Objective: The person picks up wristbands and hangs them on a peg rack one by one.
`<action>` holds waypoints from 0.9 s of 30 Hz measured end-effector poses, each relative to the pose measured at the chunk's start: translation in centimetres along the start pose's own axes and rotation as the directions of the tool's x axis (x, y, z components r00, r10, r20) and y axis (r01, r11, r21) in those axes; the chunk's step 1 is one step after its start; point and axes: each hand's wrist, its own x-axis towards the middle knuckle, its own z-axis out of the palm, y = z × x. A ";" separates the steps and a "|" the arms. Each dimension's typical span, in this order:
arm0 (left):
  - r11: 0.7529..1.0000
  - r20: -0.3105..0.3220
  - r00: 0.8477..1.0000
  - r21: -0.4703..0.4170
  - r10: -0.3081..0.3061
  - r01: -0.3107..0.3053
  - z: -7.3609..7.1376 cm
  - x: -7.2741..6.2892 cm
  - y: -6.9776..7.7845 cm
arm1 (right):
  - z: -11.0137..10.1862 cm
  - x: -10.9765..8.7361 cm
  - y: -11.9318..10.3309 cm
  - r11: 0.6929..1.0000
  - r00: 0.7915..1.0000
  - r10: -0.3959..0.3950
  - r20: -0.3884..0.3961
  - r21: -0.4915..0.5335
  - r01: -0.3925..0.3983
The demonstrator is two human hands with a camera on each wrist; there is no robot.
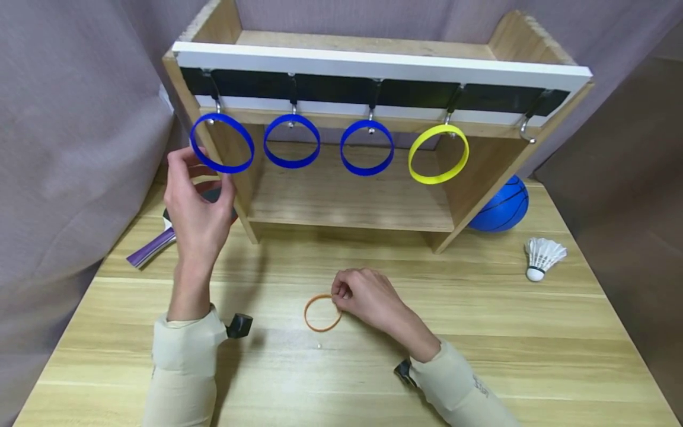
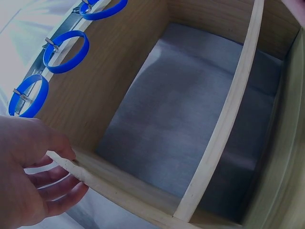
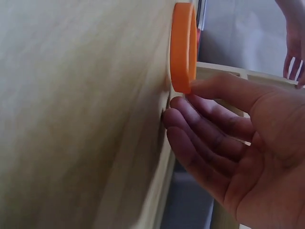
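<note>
My left hand grips the left side panel of a wooden shelf, thumb on one face and fingers behind the edge. Just above it, a blue wristband hangs on the leftmost hook. Two more blue wristbands, a left one and a middle one, and a yellow wristband hang on the following hooks. The rightmost hook is bare. Low over the tabletop, my right hand pinches the edge of an orange wristband between thumb and index finger; its other fingers curl loosely.
Left of the shelf lies a table tennis bat with a purple handle. On the right are a blue ball and a shuttlecock. A tiny white speck shows on the wooden table. Grey curtains hang around.
</note>
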 end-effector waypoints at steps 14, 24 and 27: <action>1.000 -0.007 1.000 0.006 -0.008 0.008 0.2 0.0 -0.8 | -4.7 -0.9 -0.7 0.989 0.986 0.004 -0.167 0.146 0.020; 1.000 -0.011 1.000 0.015 -0.011 0.012 0.1 0.0 -0.8 | -6.7 -1.8 -1.0 0.976 0.970 -0.033 -0.239 0.200 0.083; 1.000 -0.008 1.000 0.003 -0.004 0.004 0.1 -0.1 -0.2 | -8.7 -2.5 -1.0 0.947 0.919 -0.045 -0.391 0.275 0.163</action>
